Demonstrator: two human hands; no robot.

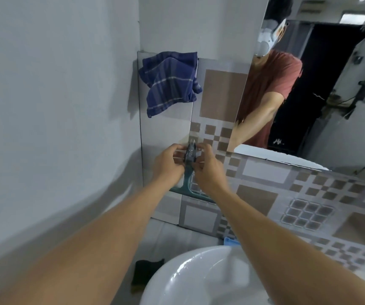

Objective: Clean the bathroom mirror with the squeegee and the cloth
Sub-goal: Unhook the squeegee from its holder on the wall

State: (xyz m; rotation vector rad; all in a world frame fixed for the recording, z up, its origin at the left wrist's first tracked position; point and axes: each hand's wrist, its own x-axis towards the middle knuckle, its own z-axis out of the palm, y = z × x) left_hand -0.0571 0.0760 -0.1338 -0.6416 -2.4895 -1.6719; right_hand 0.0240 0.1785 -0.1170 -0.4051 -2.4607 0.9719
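Together, left hand (168, 165) and right hand (208, 170) pinch the squeegee (190, 153) handle — fingers curled round it.

No legible text, number or brand. Only a small white mark (278, 141) on dark shorts (284, 144), reflected low in the mirror (331, 139). Too small and blurred to read as letters or logo.
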